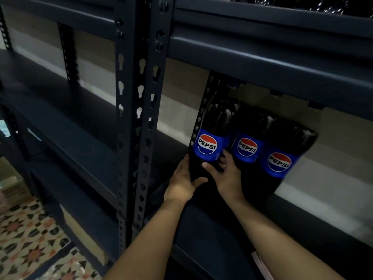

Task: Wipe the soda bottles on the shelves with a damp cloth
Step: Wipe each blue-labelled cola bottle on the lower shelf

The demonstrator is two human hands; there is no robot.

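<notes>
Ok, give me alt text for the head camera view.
Both hands, left hand and right hand, grip the lower body of the leftmost Pepsi bottle of three standing on a dark metal shelf. No cloth is visible.

matt dark metal shelving (139,110), glossy plastic bottles (210,126), patterned tiled floor (30,239)

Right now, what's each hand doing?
Left hand: grips the leftmost Pepsi bottle low down.
Right hand: grips the same bottle from its other side.
</notes>
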